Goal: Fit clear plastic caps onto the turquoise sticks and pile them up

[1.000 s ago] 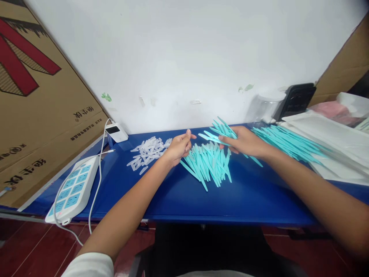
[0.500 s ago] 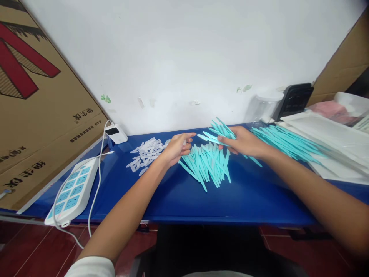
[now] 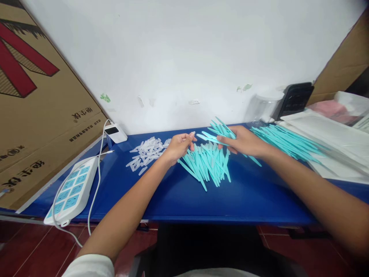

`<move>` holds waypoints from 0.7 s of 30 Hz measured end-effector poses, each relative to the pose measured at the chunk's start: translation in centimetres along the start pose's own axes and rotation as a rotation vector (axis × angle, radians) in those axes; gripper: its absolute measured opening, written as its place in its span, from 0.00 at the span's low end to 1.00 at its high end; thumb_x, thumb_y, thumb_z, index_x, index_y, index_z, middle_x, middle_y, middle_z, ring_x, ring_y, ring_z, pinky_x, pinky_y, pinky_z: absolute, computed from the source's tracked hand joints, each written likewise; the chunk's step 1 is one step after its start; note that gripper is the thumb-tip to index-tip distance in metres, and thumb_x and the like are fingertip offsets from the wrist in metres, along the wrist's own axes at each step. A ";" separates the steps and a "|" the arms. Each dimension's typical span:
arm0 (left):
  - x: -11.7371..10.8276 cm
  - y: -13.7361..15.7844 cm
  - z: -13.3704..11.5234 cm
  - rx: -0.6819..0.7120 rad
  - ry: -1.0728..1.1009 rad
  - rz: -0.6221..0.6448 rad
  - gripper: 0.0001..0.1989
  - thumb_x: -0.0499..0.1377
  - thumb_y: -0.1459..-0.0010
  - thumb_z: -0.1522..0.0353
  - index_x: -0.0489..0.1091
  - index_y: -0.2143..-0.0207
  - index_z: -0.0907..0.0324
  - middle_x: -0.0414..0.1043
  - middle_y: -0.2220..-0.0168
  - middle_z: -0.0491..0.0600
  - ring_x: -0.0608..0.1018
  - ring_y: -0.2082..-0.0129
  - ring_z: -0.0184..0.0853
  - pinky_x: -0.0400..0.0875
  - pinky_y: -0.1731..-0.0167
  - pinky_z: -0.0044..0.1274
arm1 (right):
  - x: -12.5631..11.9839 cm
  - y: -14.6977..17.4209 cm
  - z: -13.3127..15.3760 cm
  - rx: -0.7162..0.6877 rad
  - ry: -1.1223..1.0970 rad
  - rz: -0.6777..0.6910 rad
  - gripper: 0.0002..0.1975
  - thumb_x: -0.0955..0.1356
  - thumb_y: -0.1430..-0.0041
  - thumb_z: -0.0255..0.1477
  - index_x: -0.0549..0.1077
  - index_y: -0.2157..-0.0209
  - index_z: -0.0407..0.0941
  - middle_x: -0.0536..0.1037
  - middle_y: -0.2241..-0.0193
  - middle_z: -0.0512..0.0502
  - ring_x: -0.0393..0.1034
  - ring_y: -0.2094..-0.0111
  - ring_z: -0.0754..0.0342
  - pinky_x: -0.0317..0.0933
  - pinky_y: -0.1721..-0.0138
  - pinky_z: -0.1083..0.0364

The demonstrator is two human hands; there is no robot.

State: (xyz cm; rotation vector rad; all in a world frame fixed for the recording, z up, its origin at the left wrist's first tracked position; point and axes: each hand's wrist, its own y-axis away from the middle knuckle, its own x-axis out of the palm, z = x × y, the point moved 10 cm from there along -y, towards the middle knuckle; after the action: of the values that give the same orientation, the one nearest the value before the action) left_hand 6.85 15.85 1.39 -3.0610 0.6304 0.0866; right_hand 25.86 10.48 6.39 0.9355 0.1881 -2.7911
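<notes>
My right hand (image 3: 239,140) is closed around a bunch of slim turquoise eyebrow razors (image 3: 220,129), their ends fanning out to the left and up. Facing them, my left hand (image 3: 181,146) pinches a small translucent cap (image 3: 193,134) between thumb and forefinger, close to the tip of one razor; whether they touch I cannot tell. Below both hands lies a loose pile of turquoise razors (image 3: 207,165), some with pale translucent ends. To the left of my left hand, a heap of translucent caps (image 3: 148,152) is spread on the blue table (image 3: 187,204).
More turquoise razors (image 3: 288,140) lie at the right beside white trays (image 3: 340,138). A clear jar (image 3: 266,107) and a black stand (image 3: 294,100) are behind. On the left are a power strip (image 3: 72,188), a white device (image 3: 115,132) with cable, and a large cardboard box (image 3: 43,115).
My left hand has turned and drawn its thumb and forefinger together, bringing the cap up towards the razor tips. My right hand holds its bunch almost still.
</notes>
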 end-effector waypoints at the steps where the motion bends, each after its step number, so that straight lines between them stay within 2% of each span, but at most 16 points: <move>1: -0.2 0.0 -0.1 0.005 -0.001 -0.018 0.23 0.62 0.34 0.50 0.74 0.62 0.63 0.66 0.78 0.43 0.52 0.86 0.20 0.43 0.84 0.19 | 0.1 0.0 0.1 -0.009 -0.004 0.005 0.21 0.70 0.37 0.50 0.74 0.68 0.45 0.70 0.83 0.53 0.58 0.83 0.58 0.56 0.76 0.55; 5: -0.6 -0.1 -0.5 0.040 0.054 -0.054 0.20 0.63 0.32 0.54 0.76 0.62 0.64 0.60 0.77 0.40 0.50 0.85 0.20 0.42 0.84 0.20 | 0.3 -0.2 -0.2 -0.032 -0.055 0.024 0.22 0.71 0.39 0.52 0.72 0.67 0.46 0.80 0.73 0.47 0.61 0.83 0.59 0.57 0.77 0.54; 8: -1.1 -0.2 -0.4 0.054 0.051 -0.094 0.16 0.64 0.32 0.59 0.77 0.62 0.66 0.66 0.74 0.44 0.51 0.85 0.19 0.43 0.84 0.20 | 0.4 -0.4 -0.6 -0.032 -0.065 0.028 0.23 0.72 0.39 0.52 0.71 0.67 0.46 0.83 0.69 0.45 0.63 0.83 0.59 0.57 0.78 0.54; 11: -1.5 -0.3 0.0 0.045 0.073 -0.127 0.15 0.66 0.34 0.60 0.76 0.63 0.66 0.70 0.73 0.46 0.51 0.85 0.19 0.43 0.84 0.20 | 0.4 -0.5 -0.7 -0.022 -0.036 0.021 0.23 0.71 0.39 0.53 0.72 0.68 0.46 0.82 0.72 0.46 0.63 0.84 0.59 0.58 0.78 0.54; 16: -2.4 -0.4 0.5 0.023 0.122 -0.187 0.15 0.70 0.39 0.61 0.79 0.61 0.66 0.65 0.79 0.42 0.50 0.84 0.20 0.44 0.84 0.19 | 0.3 -0.5 -0.8 -0.021 -0.018 0.014 0.25 0.71 0.40 0.55 0.74 0.68 0.45 0.77 0.78 0.49 0.63 0.84 0.57 0.58 0.77 0.54; 18: -2.7 -0.4 0.6 0.002 0.152 -0.208 0.15 0.71 0.41 0.62 0.80 0.60 0.66 0.72 0.75 0.46 0.51 0.84 0.19 0.45 0.84 0.19 | 0.2 -0.5 -0.9 -0.021 -0.001 0.013 0.26 0.71 0.39 0.55 0.74 0.69 0.45 0.73 0.82 0.51 0.63 0.84 0.57 0.58 0.77 0.54; 21: -2.8 -0.3 0.8 -0.030 0.193 -0.218 0.16 0.74 0.44 0.64 0.80 0.58 0.65 0.80 0.61 0.54 0.55 0.83 0.18 0.46 0.84 0.19 | 0.2 -0.4 -1.0 -0.010 0.011 0.014 0.26 0.70 0.38 0.55 0.75 0.70 0.45 0.70 0.85 0.53 0.63 0.84 0.56 0.58 0.76 0.54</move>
State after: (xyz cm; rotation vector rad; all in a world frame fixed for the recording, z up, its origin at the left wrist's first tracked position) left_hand 4.33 17.28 0.77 -3.1676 0.2975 -0.2063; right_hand 26.20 11.07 5.50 0.9470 0.1967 -2.7701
